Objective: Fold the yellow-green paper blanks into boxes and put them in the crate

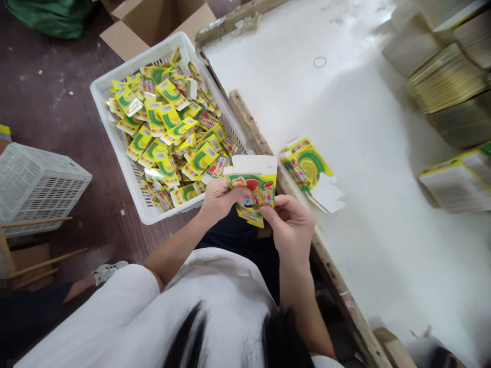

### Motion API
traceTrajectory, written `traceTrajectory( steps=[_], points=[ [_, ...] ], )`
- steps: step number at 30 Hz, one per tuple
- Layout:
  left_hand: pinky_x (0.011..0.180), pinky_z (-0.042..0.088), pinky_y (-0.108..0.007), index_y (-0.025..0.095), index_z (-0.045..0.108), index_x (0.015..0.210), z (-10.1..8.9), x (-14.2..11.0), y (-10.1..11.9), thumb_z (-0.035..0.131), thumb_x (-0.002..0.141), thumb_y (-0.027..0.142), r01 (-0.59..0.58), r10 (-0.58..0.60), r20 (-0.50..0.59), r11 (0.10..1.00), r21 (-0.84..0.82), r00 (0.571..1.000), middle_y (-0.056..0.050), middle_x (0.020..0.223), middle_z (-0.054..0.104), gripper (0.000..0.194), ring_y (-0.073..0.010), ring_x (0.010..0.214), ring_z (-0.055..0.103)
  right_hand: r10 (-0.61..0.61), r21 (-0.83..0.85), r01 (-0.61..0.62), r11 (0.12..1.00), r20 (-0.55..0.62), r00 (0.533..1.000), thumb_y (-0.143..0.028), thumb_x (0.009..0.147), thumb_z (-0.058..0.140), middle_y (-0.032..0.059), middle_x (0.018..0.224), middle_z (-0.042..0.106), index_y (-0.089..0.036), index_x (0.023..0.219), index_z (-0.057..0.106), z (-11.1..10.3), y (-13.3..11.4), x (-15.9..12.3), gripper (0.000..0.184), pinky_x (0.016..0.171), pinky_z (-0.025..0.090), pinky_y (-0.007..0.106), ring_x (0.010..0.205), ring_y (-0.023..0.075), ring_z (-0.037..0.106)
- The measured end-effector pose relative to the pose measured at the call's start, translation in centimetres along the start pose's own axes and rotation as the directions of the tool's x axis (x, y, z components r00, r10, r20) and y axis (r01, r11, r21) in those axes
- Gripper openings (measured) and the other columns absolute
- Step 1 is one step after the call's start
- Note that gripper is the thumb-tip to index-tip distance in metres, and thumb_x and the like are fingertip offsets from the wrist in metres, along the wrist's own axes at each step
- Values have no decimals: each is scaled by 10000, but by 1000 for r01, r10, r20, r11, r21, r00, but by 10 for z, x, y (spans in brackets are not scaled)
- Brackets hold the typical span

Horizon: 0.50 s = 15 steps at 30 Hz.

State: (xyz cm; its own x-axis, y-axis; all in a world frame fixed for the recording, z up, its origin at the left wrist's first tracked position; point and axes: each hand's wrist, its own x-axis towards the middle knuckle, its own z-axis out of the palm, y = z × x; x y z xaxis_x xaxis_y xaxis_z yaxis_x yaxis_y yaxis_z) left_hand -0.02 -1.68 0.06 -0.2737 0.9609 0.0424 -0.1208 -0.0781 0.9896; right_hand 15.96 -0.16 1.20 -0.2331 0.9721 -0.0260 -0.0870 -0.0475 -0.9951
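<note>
Between my two hands is a small yellow and green printed cardboard box [255, 186], its white end flaps spread at the top. My left hand [220, 200] grips its left side with the thumb across the front. With thumb and fingers pinched, my right hand [293, 220] holds the lower right edge. A white plastic basket [143, 212] heaped with folded yellow boxes [164, 117] stands just beyond my left hand. On the table to the right lie a few flat, unfolded box blanks [307, 166], white flaps showing.
The white table [383, 245] has a raised wooden edge [257, 128]. Stacks of card blanks [447, 79] stand at its far right. An open carton [153, 25] sits behind the basket. At left are a white crate [38, 179] and another person's shoe [109, 271].
</note>
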Motion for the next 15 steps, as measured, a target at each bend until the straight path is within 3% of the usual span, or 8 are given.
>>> traceTrajectory(
  steps=[2, 4, 7, 9, 12, 13, 15],
  points=[
    [846, 597, -384, 236, 764, 875, -5, -1, 1, 724, 858, 543, -23, 23, 16, 999, 31, 1000, -23, 869, 769, 310, -221, 859, 736, -104, -126, 102, 987, -4, 995, -198, 843, 749, -29, 796, 749, -253, 896, 751, -6, -2, 1, 77, 616, 573, 278, 682, 161, 700],
    [962, 568, -419, 266, 715, 1137, -10, -2, 12, 725, 821, 631, -141, 137, 41, 983, 114, 990, -57, 1110, 750, 482, -265, 1085, 707, -307, -354, 274, 894, -39, 951, -172, 863, 745, -15, 872, 755, -270, 973, 768, -15, -6, 3, 148, 697, 575, 306, 766, 172, 703],
    [1124, 457, -487, 277, 485, 1445, -18, -2, 41, 738, 694, 773, -378, 371, 94, 846, 375, 924, -119, 1417, 587, 934, -330, 1345, 547, -604, -676, 469, 568, 45, 796, -89, 857, 746, -10, 913, 756, -319, 1024, 780, -25, -11, 5, 287, 850, 550, 358, 868, 185, 682],
    [1168, 397, -534, 230, 418, 1491, -18, -3, 57, 774, 679, 744, -456, 389, 243, 705, 543, 889, -162, 1473, 526, 1025, -365, 1391, 489, -639, -725, 549, 416, 196, 743, -59, 872, 720, -24, 912, 759, -353, 1058, 768, -27, -12, 4, 351, 985, 510, 416, 908, 188, 676],
    [1117, 448, -509, 160, 414, 1472, -11, -6, 59, 802, 787, 508, -472, 180, 469, 607, 639, 865, -188, 1392, 582, 861, -353, 1333, 543, -604, -675, 634, 378, 340, 721, -75, 899, 695, -48, 963, 753, -411, 1108, 735, -21, -13, -4, 397, 1188, 351, 514, 1021, 194, 674],
    [1072, 487, -471, 157, 435, 1442, -8, -8, 55, 785, 815, 421, -438, 109, 478, 611, 659, 871, -174, 1337, 618, 764, -331, 1277, 588, -607, -667, 629, 400, 321, 727, -119, 902, 710, -35, 1047, 743, -422, 1157, 716, -19, -13, -7, 396, 1220, 301, 544, 1107, 216, 658],
    [994, 529, -410, 174, 478, 1366, -3, -11, 43, 758, 819, 309, -367, 50, 433, 622, 692, 900, -132, 1248, 658, 629, -292, 1169, 648, -619, -648, 561, 515, 172, 766, -257, 888, 754, 34, 1320, 651, -402, 1355, 607, -15, -12, -12, 511, 1230, 264, 606, 1324, 302, 551]
  ],
)
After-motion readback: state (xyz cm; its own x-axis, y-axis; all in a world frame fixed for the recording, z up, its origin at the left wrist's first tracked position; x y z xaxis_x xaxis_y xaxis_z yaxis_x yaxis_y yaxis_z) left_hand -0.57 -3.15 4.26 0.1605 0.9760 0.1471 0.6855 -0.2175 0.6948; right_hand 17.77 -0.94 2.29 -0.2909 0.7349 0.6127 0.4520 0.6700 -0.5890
